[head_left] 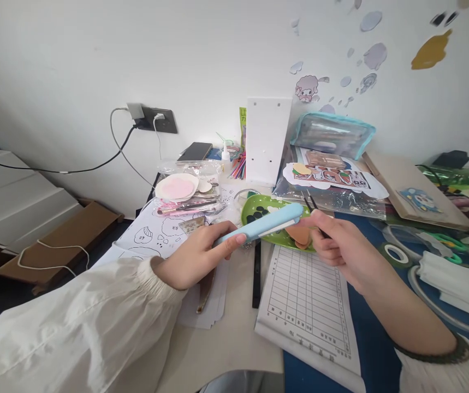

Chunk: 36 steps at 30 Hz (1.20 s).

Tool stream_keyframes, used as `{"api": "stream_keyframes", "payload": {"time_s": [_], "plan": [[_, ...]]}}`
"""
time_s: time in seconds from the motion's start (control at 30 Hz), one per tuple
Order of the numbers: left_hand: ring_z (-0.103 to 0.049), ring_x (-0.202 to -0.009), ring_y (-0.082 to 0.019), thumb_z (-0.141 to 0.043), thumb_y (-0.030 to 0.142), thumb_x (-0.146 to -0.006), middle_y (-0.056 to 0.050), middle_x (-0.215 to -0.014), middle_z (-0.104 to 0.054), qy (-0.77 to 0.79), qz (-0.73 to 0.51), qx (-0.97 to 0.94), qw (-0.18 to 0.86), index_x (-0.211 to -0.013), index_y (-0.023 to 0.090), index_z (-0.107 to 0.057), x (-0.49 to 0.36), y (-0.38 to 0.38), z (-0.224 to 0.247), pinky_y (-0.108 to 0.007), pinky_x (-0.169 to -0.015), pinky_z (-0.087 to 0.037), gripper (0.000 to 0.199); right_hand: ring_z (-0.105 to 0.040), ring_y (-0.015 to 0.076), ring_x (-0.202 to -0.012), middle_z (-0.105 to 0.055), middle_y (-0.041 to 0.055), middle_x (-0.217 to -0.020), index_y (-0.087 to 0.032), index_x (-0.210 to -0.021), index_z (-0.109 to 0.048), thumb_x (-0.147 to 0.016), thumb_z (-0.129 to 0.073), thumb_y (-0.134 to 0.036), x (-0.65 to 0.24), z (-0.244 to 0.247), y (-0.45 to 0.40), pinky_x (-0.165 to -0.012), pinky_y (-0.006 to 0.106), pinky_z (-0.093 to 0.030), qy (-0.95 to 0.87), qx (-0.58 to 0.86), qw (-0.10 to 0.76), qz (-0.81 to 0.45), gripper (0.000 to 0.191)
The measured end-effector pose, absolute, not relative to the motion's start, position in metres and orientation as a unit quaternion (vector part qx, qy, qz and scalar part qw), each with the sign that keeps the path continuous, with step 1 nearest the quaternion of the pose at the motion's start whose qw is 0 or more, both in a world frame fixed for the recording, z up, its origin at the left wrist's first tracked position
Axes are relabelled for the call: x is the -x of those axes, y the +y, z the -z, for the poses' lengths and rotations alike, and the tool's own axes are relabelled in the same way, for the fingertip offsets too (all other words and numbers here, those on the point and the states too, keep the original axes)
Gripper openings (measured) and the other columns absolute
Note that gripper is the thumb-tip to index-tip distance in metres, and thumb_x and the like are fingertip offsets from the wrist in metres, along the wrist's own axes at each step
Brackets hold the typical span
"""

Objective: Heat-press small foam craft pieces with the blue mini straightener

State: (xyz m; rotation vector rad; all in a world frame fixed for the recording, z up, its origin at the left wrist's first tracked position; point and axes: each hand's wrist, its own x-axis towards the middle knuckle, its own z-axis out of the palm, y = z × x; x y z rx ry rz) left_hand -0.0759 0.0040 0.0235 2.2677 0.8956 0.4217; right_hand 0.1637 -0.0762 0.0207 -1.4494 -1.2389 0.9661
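My left hand (207,245) is wrapped around a light blue mini hair straightener (267,222), its thumb along the near side. The tool's far end points up and right, toward my right hand (338,237). Pinched in my right fingers are dark tweezers (310,201), their tips pointing up and away. A fingertip of that hand is close to the straightener's end; whether they touch I cannot tell. Beneath both lies a green dotted tray (248,203), with dark round pieces (259,213) and an orange-brown piece (300,236) in it.
A gridded paper pad (308,300) lies in front of the tray. At left are drawn sheets (144,234) and a pink-and-white round piece (177,187). A white panel (267,139) stands behind. Rightward are a clear pouch (332,136), a tape roll (396,254) and green scissors (443,245).
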Motion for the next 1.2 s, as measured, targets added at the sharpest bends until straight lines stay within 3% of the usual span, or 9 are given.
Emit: {"api": "stream_keyframes", "payload": {"time_s": [0.1,0.23,0.3,0.5,0.67,0.8,1.0,1.2], "plan": [[-0.055,-0.063,-0.015,-0.040,0.051,-0.089,0.001,-0.072,-0.061,0.345,-0.197,-0.876,0.272,-0.093,0.020,-0.057,0.076,0.003,-0.021,-0.027,-0.058,-0.043,0.036,-0.018,0.0060,-0.040,-0.032,-0.0077,-0.051,-0.020,-0.074,-0.058,-0.072,-0.065,-0.055,-0.162,-0.023,-0.076,-0.035,0.022,-0.015,-0.474,0.585,0.489,-0.441,0.036],[-0.057,-0.067,-0.015,-0.049,0.050,-0.085,-0.002,-0.082,-0.063,0.313,-0.252,-0.891,0.211,-0.101,0.018,-0.053,0.079,0.003,-0.015,-0.027,-0.060,-0.043,0.036,-0.039,0.0102,-0.046,-0.052,-0.0025,-0.064,-0.024,-0.103,-0.062,-0.063,-0.076,-0.044,-0.167,-0.023,-0.077,-0.040,0.024,-0.033,-0.535,0.548,0.505,-0.397,0.047],[-0.057,-0.068,-0.016,-0.053,0.050,-0.083,-0.002,-0.083,-0.063,0.303,-0.267,-0.896,0.183,-0.102,0.018,-0.052,0.081,0.003,-0.013,-0.027,-0.060,-0.043,0.038,-0.041,0.0106,-0.048,-0.049,-0.0039,-0.064,-0.026,-0.107,-0.062,-0.060,-0.079,-0.039,-0.170,-0.022,-0.079,-0.043,0.025,-0.037,-0.558,0.547,0.496,-0.380,0.052],[-0.060,-0.070,-0.016,-0.058,0.051,-0.080,-0.003,-0.084,-0.067,0.286,-0.311,-0.895,0.144,-0.101,0.019,-0.054,0.082,0.003,-0.008,-0.027,-0.062,-0.046,0.038,-0.024,0.0091,-0.046,-0.021,-0.0093,-0.056,-0.026,-0.113,-0.060,-0.062,-0.079,-0.030,-0.173,-0.020,-0.084,-0.042,0.025,-0.030,-0.577,0.560,0.498,-0.325,0.054],[-0.059,-0.069,-0.016,-0.061,0.048,-0.080,-0.003,-0.080,-0.067,0.256,-0.362,-0.894,0.069,-0.094,0.019,-0.058,0.081,0.003,-0.007,-0.027,-0.062,-0.046,0.033,-0.029,0.0096,-0.046,-0.020,-0.0085,-0.055,-0.024,-0.087,-0.068,-0.065,-0.077,-0.029,-0.172,-0.016,-0.083,-0.047,0.027,-0.039,-0.595,0.563,0.510,-0.262,0.024],[-0.059,-0.065,-0.015,-0.063,0.044,-0.079,-0.002,-0.075,-0.068,0.217,-0.395,-0.893,0.009,-0.093,0.019,-0.058,0.080,0.002,-0.011,-0.029,-0.063,-0.045,0.029,-0.031,0.0078,-0.042,-0.022,-0.0092,-0.053,-0.024,-0.074,-0.067,-0.062,-0.079,-0.033,-0.172,-0.016,-0.084,-0.055,0.029,-0.049,-0.603,0.542,0.533,-0.243,0.019],[-0.063,-0.066,-0.017,-0.067,0.038,-0.078,-0.002,-0.074,-0.070,0.169,-0.415,-0.893,-0.054,-0.097,0.019,-0.055,0.080,0.002,-0.014,-0.031,-0.065,-0.045,0.029,-0.029,0.0070,-0.041,-0.025,-0.0096,-0.052,-0.025,-0.076,-0.065,-0.064,-0.078,-0.029,-0.175,-0.016,-0.086,-0.046,0.024,-0.042,-0.629,0.537,0.518,-0.218,0.018],[-0.064,-0.066,-0.017,-0.068,0.035,-0.078,-0.003,-0.076,-0.070,0.161,-0.403,-0.896,-0.097,-0.100,0.018,-0.053,0.082,0.004,-0.012,-0.031,-0.064,-0.046,0.032,-0.029,0.0097,-0.047,-0.021,-0.0086,-0.056,-0.027,-0.097,-0.065,-0.072,-0.072,-0.030,-0.178,-0.016,-0.086,-0.049,0.025,-0.036,-0.670,0.551,0.454,-0.203,0.026]]}}
